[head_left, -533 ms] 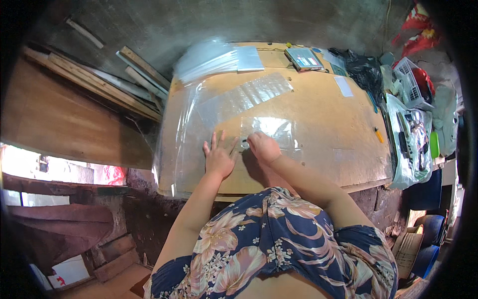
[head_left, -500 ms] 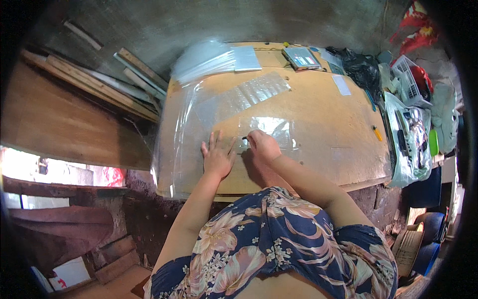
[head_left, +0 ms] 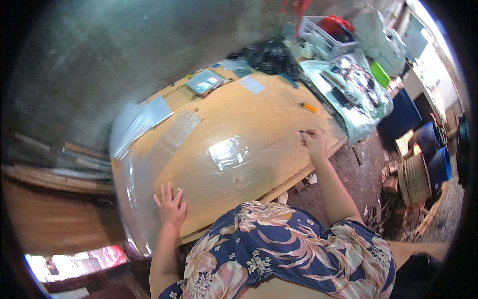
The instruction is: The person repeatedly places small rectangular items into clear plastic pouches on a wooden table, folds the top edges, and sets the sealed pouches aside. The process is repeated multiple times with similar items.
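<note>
My left hand lies flat with fingers spread on the clear plastic sheet at the near left of the wooden table. My right hand is over the table's right side, fingers pinched on a small dark object whose kind is too small to make out. Between the hands, a shiny clear plastic piece catches the light. A strip of clear plastic slants across the sheet farther left. Just beyond my right hand rests a yellow tool with a dark end.
A stack of clear plastic sleeves sits at the far left, a flat boxed item at the back. A white card, black bag, filled clear bag and white basket line the far right. Blue containers stand right.
My right hand has moved from the shiny plastic at the middle to the table's right side, still pinching the dark object. My left hand stays spread on the sheet. The view has turned right.
</note>
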The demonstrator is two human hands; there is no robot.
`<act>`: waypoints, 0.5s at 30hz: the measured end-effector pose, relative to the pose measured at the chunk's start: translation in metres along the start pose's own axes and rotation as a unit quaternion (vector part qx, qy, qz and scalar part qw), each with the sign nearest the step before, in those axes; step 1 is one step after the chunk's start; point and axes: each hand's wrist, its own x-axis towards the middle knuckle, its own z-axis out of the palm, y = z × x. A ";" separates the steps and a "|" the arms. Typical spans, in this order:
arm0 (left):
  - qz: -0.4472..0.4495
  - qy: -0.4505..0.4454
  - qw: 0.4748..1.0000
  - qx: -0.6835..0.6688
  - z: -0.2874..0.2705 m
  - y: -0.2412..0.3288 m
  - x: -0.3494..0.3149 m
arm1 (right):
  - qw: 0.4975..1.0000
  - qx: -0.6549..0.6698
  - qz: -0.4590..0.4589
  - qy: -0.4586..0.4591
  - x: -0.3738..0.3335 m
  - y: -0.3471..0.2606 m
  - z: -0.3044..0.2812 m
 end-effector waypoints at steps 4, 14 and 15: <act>0.039 0.043 0.998 -0.017 0.002 0.023 -0.003 | 0.974 -0.071 -0.018 0.214 0.051 0.041 -0.111; 0.059 -0.054 0.988 -0.130 0.040 0.135 0.018 | 0.845 -0.391 -0.257 0.260 0.121 0.124 -0.179; 0.036 -0.044 0.987 -0.148 0.041 0.137 0.020 | 0.840 -0.388 -0.286 0.250 0.128 0.128 -0.176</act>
